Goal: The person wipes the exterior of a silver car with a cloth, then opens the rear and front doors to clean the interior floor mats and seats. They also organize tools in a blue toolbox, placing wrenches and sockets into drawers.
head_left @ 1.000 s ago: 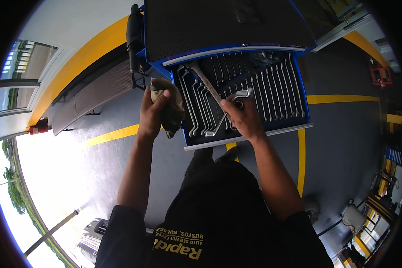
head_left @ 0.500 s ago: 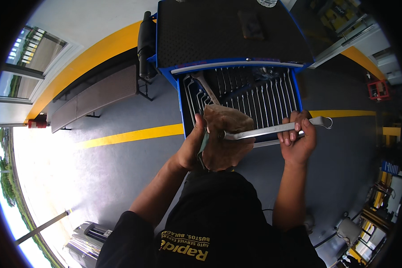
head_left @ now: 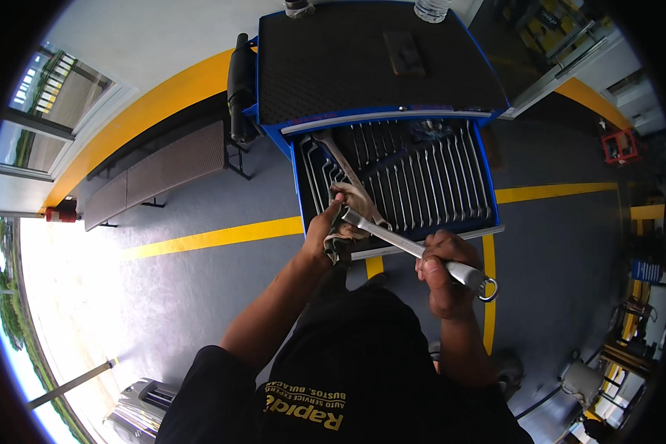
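Below, seen from a head camera, a person in a black shirt stands over an open tool-cart drawer [head_left: 488,189] lined with rows of wrenches. The right hand [head_left: 442,270] has its fingers wrapped tightly around the ring end of a long silver combination wrench [head_left: 411,250], held slanting in the air in front of the drawer's front edge. The left hand [head_left: 331,228] clutches a crumpled tan rag [head_left: 354,206], fingers closed, pressing it around the wrench's open-jaw end. The blue tool cart [head_left: 274,126] has a black matted top, where a small dark block [head_left: 403,52] lies. Yellow floor lines [head_left: 214,238] cross the grey floor.
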Available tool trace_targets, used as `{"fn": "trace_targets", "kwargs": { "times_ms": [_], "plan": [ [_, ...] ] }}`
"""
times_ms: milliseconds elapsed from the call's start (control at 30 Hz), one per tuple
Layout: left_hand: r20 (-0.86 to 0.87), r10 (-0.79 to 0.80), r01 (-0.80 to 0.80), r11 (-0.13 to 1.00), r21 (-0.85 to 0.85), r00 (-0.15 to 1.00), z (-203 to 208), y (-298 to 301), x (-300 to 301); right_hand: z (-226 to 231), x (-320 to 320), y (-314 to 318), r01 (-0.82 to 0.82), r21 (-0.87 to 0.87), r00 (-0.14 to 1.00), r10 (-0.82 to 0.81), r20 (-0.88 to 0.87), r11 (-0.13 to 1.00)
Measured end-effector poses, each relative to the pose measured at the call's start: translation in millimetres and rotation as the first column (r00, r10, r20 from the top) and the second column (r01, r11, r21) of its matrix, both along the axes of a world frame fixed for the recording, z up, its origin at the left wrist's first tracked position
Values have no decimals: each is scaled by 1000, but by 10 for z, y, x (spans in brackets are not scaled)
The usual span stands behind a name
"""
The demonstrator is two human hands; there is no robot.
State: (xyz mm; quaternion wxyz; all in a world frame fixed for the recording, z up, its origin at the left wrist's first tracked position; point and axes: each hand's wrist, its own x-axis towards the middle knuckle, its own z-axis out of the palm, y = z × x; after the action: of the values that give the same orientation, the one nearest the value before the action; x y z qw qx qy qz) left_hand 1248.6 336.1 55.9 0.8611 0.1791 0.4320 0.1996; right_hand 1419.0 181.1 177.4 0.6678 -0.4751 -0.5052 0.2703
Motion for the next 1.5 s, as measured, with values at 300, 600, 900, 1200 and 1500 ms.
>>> {"fn": "trace_targets", "kwargs": {
  "times_ms": [300, 600, 900, 1200, 1500],
  "plan": [
    [189, -154, 57, 896, 441, 970, 250, -9, -509, -18, 261, -24, 109, -12, 903, -104, -418, 994],
    [-299, 200, 291, 73, 954, 933, 482, -232, -423, 50, -51, 312, 176, -324, 625, -360, -692, 929],
    [-381, -148, 409, 349, 843, 913, 247, -46, -794, -356, 60, 672, 47, -527, 586, -451, -673, 848],
    [584, -17, -8, 999, 40, 812, -38, -156, -1031, -533, -172, 899, -76, -432, 768, -223, -601, 899],
    [343, -208, 78, 932, 355, 916, -228, -41, -1200, -825, -421, 1083, -286, -566, 839, -84, -538, 773]
  ]
}}
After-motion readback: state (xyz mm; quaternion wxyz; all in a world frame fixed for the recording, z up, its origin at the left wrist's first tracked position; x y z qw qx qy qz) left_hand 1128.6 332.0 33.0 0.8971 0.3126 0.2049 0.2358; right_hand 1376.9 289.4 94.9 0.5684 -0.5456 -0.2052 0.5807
